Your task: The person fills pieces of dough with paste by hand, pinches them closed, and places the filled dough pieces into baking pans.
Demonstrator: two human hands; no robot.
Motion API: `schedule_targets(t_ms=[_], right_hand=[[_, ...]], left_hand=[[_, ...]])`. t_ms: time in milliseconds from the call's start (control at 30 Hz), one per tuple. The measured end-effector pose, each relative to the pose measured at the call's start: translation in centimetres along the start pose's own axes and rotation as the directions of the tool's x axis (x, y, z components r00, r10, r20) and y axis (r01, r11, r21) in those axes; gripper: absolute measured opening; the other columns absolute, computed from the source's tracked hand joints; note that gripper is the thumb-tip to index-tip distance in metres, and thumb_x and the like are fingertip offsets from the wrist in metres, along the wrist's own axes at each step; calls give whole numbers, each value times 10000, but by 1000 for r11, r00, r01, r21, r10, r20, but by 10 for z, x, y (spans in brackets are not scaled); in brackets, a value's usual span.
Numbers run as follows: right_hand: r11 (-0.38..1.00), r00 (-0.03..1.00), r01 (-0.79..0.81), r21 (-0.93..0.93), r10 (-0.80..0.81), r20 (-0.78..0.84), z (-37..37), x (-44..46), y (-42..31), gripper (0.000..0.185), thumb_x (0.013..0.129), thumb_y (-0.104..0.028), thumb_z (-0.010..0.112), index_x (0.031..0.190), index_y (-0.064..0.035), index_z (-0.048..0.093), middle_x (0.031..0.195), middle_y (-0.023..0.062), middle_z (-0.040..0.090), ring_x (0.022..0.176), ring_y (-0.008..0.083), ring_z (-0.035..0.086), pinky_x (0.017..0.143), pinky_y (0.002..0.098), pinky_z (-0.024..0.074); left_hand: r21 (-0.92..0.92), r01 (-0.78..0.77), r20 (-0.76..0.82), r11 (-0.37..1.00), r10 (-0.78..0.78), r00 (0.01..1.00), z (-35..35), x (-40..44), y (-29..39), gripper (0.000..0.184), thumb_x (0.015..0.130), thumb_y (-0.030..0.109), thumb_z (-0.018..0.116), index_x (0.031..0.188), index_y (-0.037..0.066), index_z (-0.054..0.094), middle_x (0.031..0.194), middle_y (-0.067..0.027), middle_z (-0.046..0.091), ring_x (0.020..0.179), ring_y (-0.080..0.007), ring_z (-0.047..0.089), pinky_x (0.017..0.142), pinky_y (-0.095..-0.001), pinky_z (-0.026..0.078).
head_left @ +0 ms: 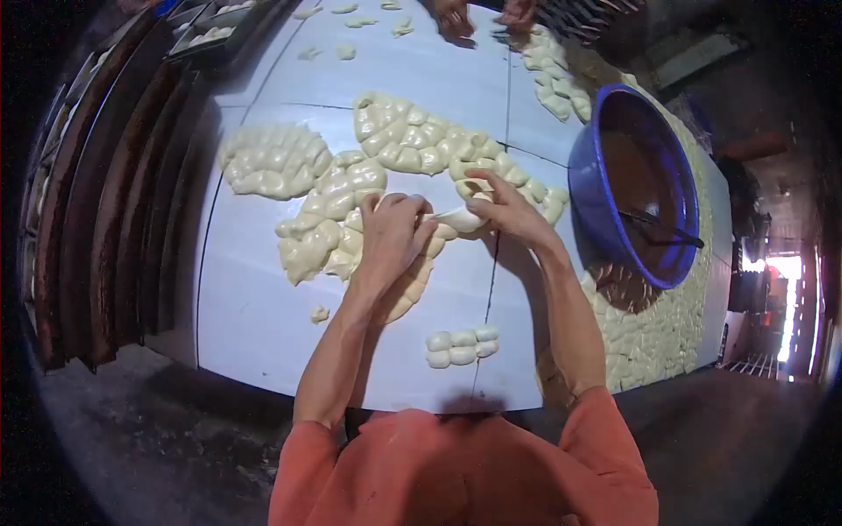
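Observation:
Between my two hands a short strip of pale dough [458, 219] is stretched above the white table [316, 373]. My left hand [395, 230] has its fingers bent round the strip's left end, beside the large mass of dough pieces [338, 188]. At the other end my right hand [509, 210] pinches the dough between thumb and fingers. Nearer to me lies a small block of joined dough pieces [461, 347] in two rows. A tiny dough scrap [320, 314] sits left of my left forearm.
To the right stands a blue basin [581, 167] with brown contents and a dark-handled tool. A sheet of dough pieces [653, 342] covers the right edge. Another person's hands [482, 19] are at the far side. Stacked trays [114, 193] stand at the left.

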State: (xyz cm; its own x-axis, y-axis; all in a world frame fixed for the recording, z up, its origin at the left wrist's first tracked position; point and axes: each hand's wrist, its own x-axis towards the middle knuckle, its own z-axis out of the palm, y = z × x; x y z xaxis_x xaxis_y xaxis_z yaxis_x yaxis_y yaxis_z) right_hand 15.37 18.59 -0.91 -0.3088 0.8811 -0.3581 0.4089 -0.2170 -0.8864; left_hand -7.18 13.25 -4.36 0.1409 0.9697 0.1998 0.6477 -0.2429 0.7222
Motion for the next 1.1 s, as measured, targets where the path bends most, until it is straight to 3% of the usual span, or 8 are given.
schedule_targets(t_ms=[233, 433, 567, 700, 900, 967, 1033, 1100], right_hand=[[971, 990, 85, -222, -58, 126, -2, -9, -6, 483, 902, -369, 627, 1204, 8, 647, 1026, 151, 711, 908, 231, 685, 814, 369, 529], [933, 976, 201, -299, -217, -22, -4, -2, 6, 418, 785, -280, 643, 1085, 9, 677, 998, 246, 690, 944, 373, 674, 855, 427, 507], [916, 966, 231, -329, -256, -34, -5, -9, 6, 427, 796, -308, 653, 1091, -1, 673, 980, 222, 702, 962, 360, 676, 862, 429, 508], [952, 982, 171, -253, -186, -36, -1, -12, 20, 492, 741, -331, 757, 1095, -4, 656, 1039, 237, 686, 997, 346, 672, 842, 430, 513], [960, 976, 178, -215, -200, -85, 4, -8, 15, 388, 729, -187, 692, 1070, -3, 665, 971, 256, 693, 974, 379, 675, 825, 447, 520], [898, 903, 348, -270, -399, -163, 12, -6, 19, 351, 714, -152, 660, 1029, 0, 683, 902, 247, 701, 918, 381, 688, 794, 448, 528], [863, 885, 354, -360, -433, -169, 15, -1, 19, 336, 705, -149, 660, 1005, 0, 696, 867, 236, 706, 878, 371, 699, 760, 433, 541], [904, 918, 311, -293, -365, -153, 15, -2, 13, 336, 698, -170, 681, 993, -12, 706, 840, 218, 707, 865, 344, 698, 744, 405, 544]], left_hand=[[46, -143, -43, 989, 145, 988, 27, 1, 12, 833, 798, 365, 776, 1490, 73, 415, 1280, -129, 632, 1268, -293, 544, 1156, -653, 115], [-245, 101, 148, 964, -66, 987, 52, 20, 9, 768, 835, 254, 778, 1490, 54, 431, 928, -99, 724, 925, -247, 680, 1174, -533, 196], [-277, 137, 163, 951, -94, 982, 40, 20, 11, 607, 874, 174, 761, 1425, 55, 535, 791, -65, 618, 742, -183, 584, 870, -368, 477], [-607, 235, 128, 759, -199, 972, 54, 10, 18, 685, 867, 137, 775, 1453, -31, 461, 793, -45, 585, 705, -121, 507, 643, -282, 445], [-406, -51, 55, 912, 80, 995, 59, 19, 1, 735, 828, 98, 776, 1469, -32, 442, 864, -87, 654, 673, -166, 535, 771, -341, 493], [-364, 141, 160, 921, -87, 983, 67, 21, -20, 586, 848, 52, 741, 1384, -54, 530, 922, -121, 696, 673, -188, 542, 942, -382, 458], [-147, -115, -27, 982, 112, 993, 84, 19, -48, 373, 910, 66, 676, 1249, -76, 614, 920, -123, 712, 700, -184, 570, 1082, -392, 367], [-879, 433, 343, 199, -367, 865, 89, 25, -63, 271, 975, 126, 604, 1134, -89, 648, 883, -108, 712, 783, -180, 639, 1133, -420, 338]])
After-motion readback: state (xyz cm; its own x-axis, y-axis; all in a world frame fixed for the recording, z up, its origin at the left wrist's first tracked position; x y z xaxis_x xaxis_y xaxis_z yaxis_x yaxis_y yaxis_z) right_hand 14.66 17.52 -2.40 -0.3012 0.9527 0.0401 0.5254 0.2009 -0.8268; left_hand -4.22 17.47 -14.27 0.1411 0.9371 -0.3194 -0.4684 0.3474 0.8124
